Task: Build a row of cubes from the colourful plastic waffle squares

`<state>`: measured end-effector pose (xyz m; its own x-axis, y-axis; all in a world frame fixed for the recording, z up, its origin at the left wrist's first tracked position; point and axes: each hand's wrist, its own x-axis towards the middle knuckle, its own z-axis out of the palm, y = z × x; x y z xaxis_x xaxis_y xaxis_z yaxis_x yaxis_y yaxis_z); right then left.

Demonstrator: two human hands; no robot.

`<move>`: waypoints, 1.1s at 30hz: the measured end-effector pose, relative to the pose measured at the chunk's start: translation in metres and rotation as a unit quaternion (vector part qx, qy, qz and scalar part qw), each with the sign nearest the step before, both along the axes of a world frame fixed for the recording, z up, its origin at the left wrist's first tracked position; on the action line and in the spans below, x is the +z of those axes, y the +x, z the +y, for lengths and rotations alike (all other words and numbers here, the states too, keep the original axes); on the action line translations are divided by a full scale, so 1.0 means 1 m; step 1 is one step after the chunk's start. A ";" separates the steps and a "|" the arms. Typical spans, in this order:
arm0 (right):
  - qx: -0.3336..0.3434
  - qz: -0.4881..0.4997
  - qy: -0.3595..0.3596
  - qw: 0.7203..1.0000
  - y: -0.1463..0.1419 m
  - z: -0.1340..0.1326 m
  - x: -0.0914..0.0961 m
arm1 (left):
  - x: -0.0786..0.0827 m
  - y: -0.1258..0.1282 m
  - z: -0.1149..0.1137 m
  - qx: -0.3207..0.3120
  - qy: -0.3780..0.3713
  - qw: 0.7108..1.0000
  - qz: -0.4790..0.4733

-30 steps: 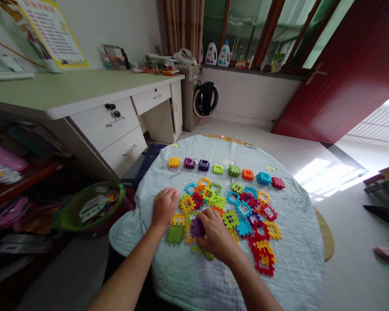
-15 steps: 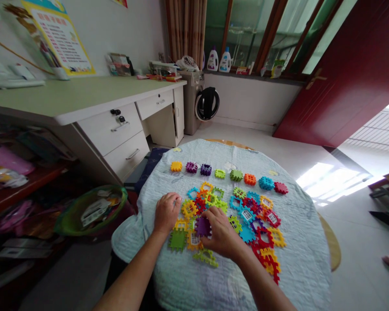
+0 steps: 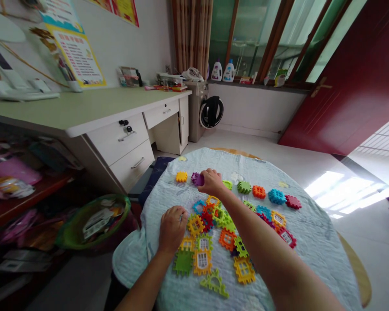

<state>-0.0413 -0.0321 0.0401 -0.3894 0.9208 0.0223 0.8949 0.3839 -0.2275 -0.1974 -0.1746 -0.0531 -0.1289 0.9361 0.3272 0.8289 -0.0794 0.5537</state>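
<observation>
My right hand (image 3: 211, 182) reaches to the far row of blocks and is closed on a purple block (image 3: 198, 179), right beside the yellow block (image 3: 181, 176) at the row's left end. Further along that row lie a green block (image 3: 244, 187), an orange block (image 3: 258, 191), a blue block (image 3: 276, 196) and a red block (image 3: 292, 201). My left hand (image 3: 172, 227) rests on the pale quilted cloth (image 3: 311, 242), fingers curled, at the left edge of a pile of several flat coloured window pieces (image 3: 227, 239).
The round table stands under the cloth, its wooden rim (image 3: 356, 270) showing at right. A desk with drawers (image 3: 123, 134) is at left, a green basket (image 3: 90, 218) below it. A washing machine (image 3: 210, 111) and a red door (image 3: 353, 82) stand at the back.
My right hand lifted the purple block from the near pile and carried it away from me to the far row. The left hand stayed put. The camera tilted up slightly.
</observation>
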 end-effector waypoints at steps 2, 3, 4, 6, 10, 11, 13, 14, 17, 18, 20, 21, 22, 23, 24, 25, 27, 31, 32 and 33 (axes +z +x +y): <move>-0.008 -0.013 -0.007 1.000 -0.011 0.015 -0.002 | 0.000 0.000 0.000 0.005 -0.001 1.000 0.001; -0.011 -0.022 -0.013 1.000 -0.015 0.022 -0.003 | 0.000 0.001 0.000 0.006 -0.002 1.000 -0.001; -0.014 -0.029 -0.019 0.999 -0.019 0.028 -0.004 | 0.000 0.001 0.000 0.007 -0.002 1.000 -0.003; -0.017 -0.041 -0.027 0.999 -0.024 0.038 -0.006 | 0.000 0.001 0.000 0.006 0.000 1.000 -0.009; -0.016 -0.054 -0.033 0.998 -0.030 0.052 -0.009 | 0.001 0.002 -0.001 0.004 0.009 1.000 -0.016; -0.014 -0.058 -0.034 0.998 -0.030 0.054 -0.010 | 0.001 0.002 -0.001 0.005 0.010 1.000 -0.016; -0.011 -0.066 -0.036 0.997 -0.031 0.058 -0.010 | 0.001 0.002 -0.001 0.006 0.009 1.000 -0.015; -0.009 -0.070 -0.037 0.997 -0.031 0.060 -0.010 | 0.001 0.002 -0.001 0.007 0.007 1.000 -0.015; -0.004 -0.082 -0.043 0.996 -0.030 0.063 -0.012 | 0.002 0.002 -0.001 0.006 -0.002 1.000 -0.018; -0.003 -0.085 -0.046 0.995 -0.030 0.063 -0.012 | 0.002 0.002 -0.001 0.005 -0.006 1.000 -0.018; -0.001 -0.090 -0.050 0.995 -0.029 0.063 -0.014 | 0.003 0.003 -0.001 0.003 -0.010 1.000 -0.016; -0.001 -0.092 -0.051 0.994 -0.029 0.063 -0.015 | 0.003 0.003 -0.001 0.003 -0.011 1.000 -0.014; -0.001 -0.093 -0.051 0.994 -0.028 0.063 -0.017 | 0.003 0.003 -0.002 0.003 -0.010 1.000 -0.012; 0.000 -0.093 -0.051 0.994 -0.028 0.063 -0.018 | 0.003 0.003 -0.002 0.004 -0.008 1.000 -0.011; 0.001 -0.094 -0.051 0.994 -0.028 0.063 -0.019 | 0.003 0.003 -0.002 0.004 -0.007 1.000 -0.009; 0.003 -0.094 -0.051 0.994 -0.028 0.063 -0.020 | 0.003 0.003 -0.002 0.004 -0.006 1.000 -0.008; 0.008 -0.094 -0.053 0.994 -0.029 0.063 -0.021 | 0.003 0.003 -0.002 0.003 -0.003 1.000 -0.005; 0.014 -0.096 -0.055 0.994 -0.030 0.063 -0.024 | 0.003 0.003 -0.001 0.004 0.003 1.000 -0.001; 0.015 -0.096 -0.055 0.994 -0.030 0.064 -0.025 | 0.003 0.003 -0.001 0.004 0.003 1.000 -0.001; 0.015 -0.094 -0.055 0.994 -0.029 0.064 -0.025 | 0.003 0.003 -0.001 0.004 0.004 1.000 -0.001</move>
